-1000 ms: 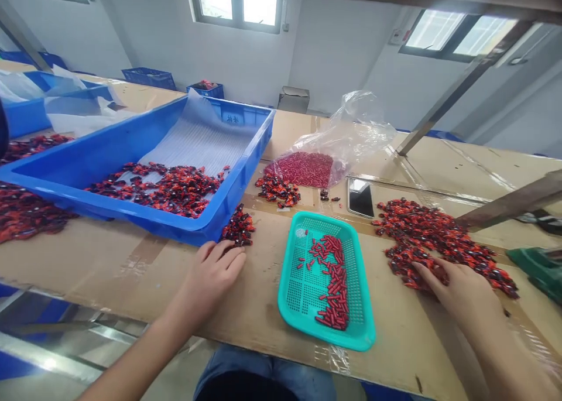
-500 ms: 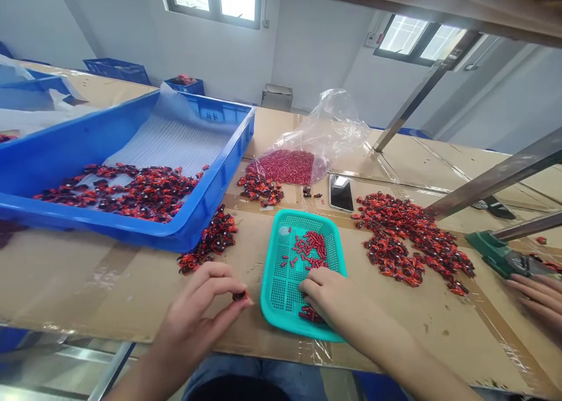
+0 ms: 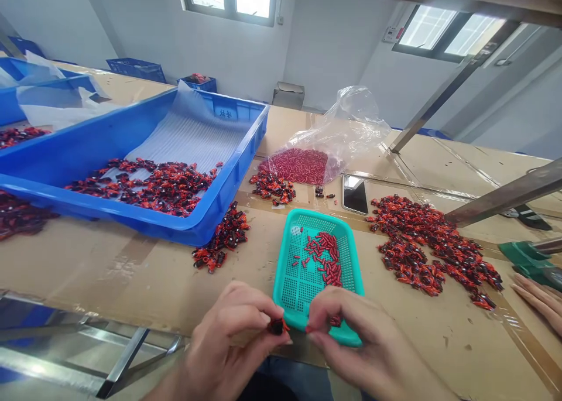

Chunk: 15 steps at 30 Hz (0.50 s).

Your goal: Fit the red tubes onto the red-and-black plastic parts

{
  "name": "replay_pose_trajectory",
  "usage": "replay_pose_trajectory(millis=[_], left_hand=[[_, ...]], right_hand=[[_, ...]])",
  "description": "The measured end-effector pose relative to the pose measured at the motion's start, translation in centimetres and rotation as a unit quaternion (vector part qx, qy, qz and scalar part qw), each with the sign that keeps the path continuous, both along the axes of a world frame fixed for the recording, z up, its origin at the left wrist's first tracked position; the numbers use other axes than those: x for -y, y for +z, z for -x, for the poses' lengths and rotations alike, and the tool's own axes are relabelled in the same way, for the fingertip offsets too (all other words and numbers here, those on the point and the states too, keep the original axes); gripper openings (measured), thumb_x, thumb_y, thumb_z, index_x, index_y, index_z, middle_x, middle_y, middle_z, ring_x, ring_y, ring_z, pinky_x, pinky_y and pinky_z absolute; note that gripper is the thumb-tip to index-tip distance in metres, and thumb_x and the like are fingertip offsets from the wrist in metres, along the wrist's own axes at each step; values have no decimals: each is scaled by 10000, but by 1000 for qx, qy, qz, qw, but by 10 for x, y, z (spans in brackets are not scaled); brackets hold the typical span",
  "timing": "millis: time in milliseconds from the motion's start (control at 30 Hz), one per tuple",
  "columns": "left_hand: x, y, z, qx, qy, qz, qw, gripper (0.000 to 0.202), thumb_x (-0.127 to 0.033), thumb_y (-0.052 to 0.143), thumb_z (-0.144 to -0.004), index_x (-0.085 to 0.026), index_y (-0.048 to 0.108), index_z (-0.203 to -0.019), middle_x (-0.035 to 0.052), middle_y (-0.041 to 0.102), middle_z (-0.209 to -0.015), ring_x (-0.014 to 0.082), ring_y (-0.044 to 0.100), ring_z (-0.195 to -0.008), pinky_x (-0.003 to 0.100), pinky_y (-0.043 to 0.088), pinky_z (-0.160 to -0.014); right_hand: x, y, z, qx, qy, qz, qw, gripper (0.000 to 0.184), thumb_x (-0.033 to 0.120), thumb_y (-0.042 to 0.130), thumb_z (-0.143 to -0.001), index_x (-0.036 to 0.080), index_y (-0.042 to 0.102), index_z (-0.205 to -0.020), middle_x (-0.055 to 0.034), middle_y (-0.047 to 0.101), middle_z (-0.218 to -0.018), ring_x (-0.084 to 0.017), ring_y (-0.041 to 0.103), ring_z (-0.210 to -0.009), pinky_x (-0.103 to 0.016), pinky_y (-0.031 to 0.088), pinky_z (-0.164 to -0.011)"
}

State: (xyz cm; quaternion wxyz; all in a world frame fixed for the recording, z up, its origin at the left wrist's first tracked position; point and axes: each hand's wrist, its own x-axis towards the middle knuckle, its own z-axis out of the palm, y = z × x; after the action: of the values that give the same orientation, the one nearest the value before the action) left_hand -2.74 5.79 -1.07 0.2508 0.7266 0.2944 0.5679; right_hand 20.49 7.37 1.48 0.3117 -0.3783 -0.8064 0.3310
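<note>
Between thumb and fingers, my left hand [image 3: 237,336] pinches a small black-and-orange part [image 3: 276,326] in front of the green basket's near edge. My right hand [image 3: 351,331] is closed in a pinch on a small red peg [image 3: 309,329], mostly covered by the fingertips, just right of that part. The two held pieces are a short gap apart. The green perforated basket [image 3: 285,260] lies behind both hands, with loose red pegs [image 3: 322,246] scattered in it. My right hand covers its near right corner.
A blue crate [image 3: 228,184] with black-and-orange parts stands left. Similar parts are heaped beside it [image 3: 223,237] and at right [image 3: 421,243]. Behind the basket are a clear bag of red pegs [image 3: 298,165] and a phone [image 3: 355,194]. Another person's hand [image 3: 540,301] rests at far right.
My right hand has come out of the basket with a red peg and moved toward my left hand. My left hand has shifted right with its part. The view has turned slightly left.
</note>
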Motion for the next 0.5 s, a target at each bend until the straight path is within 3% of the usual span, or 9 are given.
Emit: replay_pose_trajectory(millis=[100, 200, 333, 433, 500], left_hand=[[0, 2, -3, -56, 16, -40, 998, 190, -89, 658, -1013, -204, 575, -1139, 47, 791, -954, 136, 761, -828, 272, 630, -782], [3, 4, -6, -93, 34, -64, 993, 181, -28, 615, -1003, -200, 584, -1051, 32, 800, -935, 113, 765, -802, 245, 598, -774], [9, 7, -6, -146, 48, -97, 983, 250, 43, 532, -987, -178, 591, -887, 39, 808, -900, 107, 766, -812, 241, 571, -792], [15, 6, -4, -170, 31, -102, 980, 294, 73, 557, -958, -182, 569, -814, 74, 826, -975, 144, 776, -878, 285, 586, -800], [20, 2, -5, -162, 41, -97, 981, 309, 87, 578, -942, -188, 568, -801, 74, 832, -989, 164, 781, -867, 317, 599, -789]], right_hand=[[8, 8, 7, -77, 19, -61, 995, 74, 168, 701, -981, 228, 661, -1000, -22, 763, -853, -151, 735, -745, -222, 604, -676], [11, 5, 10, -50, 23, -134, 989, 82, 172, 673, -1012, 223, 658, -1074, -48, 767, -862, -180, 743, -777, -253, 623, -685], [13, -1, 12, -25, 23, -166, 986, 35, 177, 657, -1027, 201, 652, -1052, -57, 759, -858, -180, 727, -785, -249, 615, -698], [12, 1, 13, -56, 11, -111, 992, 110, 272, 677, -1034, 207, 652, -949, -31, 741, -829, -149, 695, -746, -223, 576, -673], [11, 4, 13, -73, -5, 6, 997, 271, 449, 736, -986, 213, 652, -881, -10, 722, -800, -137, 664, -710, -218, 550, -646]])
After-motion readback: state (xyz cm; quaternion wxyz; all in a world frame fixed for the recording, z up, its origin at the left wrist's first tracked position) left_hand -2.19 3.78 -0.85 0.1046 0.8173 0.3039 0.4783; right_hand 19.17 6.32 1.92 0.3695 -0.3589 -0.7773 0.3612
